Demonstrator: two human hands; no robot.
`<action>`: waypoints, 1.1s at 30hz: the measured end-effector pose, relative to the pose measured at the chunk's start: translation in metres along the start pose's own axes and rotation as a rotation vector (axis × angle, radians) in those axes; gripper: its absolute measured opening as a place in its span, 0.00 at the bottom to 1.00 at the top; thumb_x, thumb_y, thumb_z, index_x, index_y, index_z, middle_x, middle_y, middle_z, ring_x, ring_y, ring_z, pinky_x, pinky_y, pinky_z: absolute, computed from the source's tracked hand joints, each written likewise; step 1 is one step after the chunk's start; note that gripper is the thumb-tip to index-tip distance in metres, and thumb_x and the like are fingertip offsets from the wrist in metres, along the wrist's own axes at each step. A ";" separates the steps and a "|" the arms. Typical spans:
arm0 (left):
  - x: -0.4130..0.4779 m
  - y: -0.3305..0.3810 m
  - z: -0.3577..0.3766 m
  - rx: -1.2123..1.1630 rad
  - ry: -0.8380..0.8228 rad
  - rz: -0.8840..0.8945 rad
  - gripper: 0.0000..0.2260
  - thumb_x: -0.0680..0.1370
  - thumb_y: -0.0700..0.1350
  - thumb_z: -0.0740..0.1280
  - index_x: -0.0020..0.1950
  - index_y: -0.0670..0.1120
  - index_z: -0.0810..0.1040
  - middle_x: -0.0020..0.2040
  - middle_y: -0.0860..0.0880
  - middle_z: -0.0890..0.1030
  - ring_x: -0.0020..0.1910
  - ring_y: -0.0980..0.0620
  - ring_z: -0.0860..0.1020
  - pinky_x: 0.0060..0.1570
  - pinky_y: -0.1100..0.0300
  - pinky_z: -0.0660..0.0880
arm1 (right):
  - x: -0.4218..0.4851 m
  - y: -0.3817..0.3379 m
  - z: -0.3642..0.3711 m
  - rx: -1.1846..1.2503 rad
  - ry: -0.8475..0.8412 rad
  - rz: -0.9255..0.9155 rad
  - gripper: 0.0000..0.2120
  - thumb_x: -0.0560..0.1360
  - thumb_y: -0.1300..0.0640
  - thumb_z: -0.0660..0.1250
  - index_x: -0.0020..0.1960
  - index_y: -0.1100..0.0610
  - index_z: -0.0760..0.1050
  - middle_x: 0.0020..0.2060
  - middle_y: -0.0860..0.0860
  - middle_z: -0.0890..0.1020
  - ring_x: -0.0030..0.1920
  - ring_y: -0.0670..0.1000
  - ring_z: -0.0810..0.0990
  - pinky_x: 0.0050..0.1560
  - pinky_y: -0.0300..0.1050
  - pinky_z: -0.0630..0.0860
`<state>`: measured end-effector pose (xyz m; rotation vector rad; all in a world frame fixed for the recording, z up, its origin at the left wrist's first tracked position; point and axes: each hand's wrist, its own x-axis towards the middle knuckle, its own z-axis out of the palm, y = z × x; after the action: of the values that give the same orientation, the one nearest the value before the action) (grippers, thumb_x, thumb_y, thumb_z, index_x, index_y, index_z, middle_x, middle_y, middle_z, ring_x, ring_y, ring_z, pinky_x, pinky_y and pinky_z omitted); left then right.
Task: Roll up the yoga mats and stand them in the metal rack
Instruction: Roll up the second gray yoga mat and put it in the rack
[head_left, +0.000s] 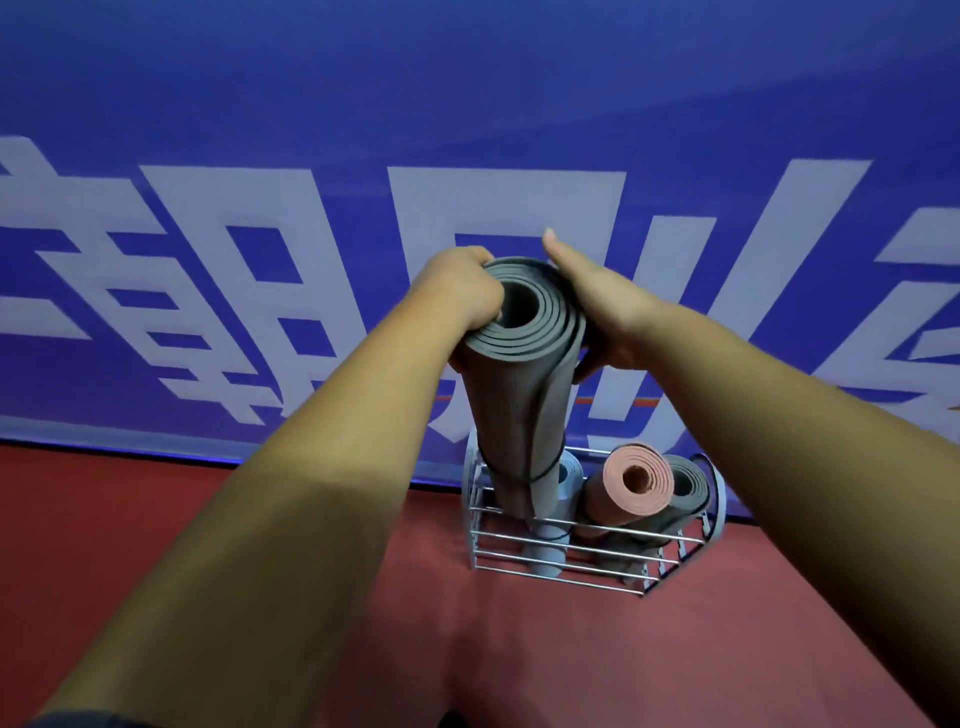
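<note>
- Left hand curls over the grey mat at its top rim and right hand cups the other side, mid-frame
- Its lower end dips into the metal rack, lower centre
- A slackened grip could let the outer layers spring loose
- The tilted roll may knock the blue mat beside it

Red floor bears metal rack; rack holds pink mat, grey mat, pale-blue mat.

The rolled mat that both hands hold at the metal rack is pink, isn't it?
Not pink. The head view shows that the rolled mat held by the left hand and the right hand at the metal rack is grey; the pink mat already stands in the rack.
</note>
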<state>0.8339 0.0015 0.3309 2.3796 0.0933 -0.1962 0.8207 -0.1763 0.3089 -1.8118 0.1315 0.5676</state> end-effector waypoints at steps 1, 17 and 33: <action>0.009 -0.001 -0.005 -0.004 0.005 -0.003 0.13 0.75 0.36 0.69 0.55 0.51 0.81 0.47 0.40 0.84 0.41 0.35 0.85 0.42 0.38 0.86 | 0.001 -0.009 0.002 -0.073 -0.032 -0.010 0.37 0.72 0.17 0.58 0.65 0.41 0.83 0.60 0.49 0.87 0.63 0.63 0.84 0.61 0.74 0.77; 0.104 -0.023 -0.022 -0.086 -0.067 0.016 0.13 0.68 0.40 0.77 0.51 0.47 0.82 0.46 0.40 0.85 0.43 0.35 0.86 0.44 0.37 0.85 | 0.062 -0.050 0.020 -0.188 0.095 0.040 0.10 0.75 0.61 0.62 0.49 0.62 0.80 0.42 0.62 0.81 0.43 0.64 0.83 0.53 0.71 0.84; 0.159 0.041 -0.001 0.026 -0.118 -0.111 0.12 0.80 0.37 0.72 0.63 0.40 0.78 0.53 0.29 0.82 0.39 0.24 0.85 0.35 0.30 0.83 | 0.131 -0.054 -0.076 -0.136 -0.108 0.012 0.14 0.79 0.53 0.61 0.54 0.58 0.83 0.43 0.57 0.87 0.47 0.61 0.88 0.50 0.63 0.86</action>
<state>0.9953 -0.0255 0.3325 2.3848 0.1680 -0.3924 0.9791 -0.2038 0.3143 -1.9078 0.0305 0.6957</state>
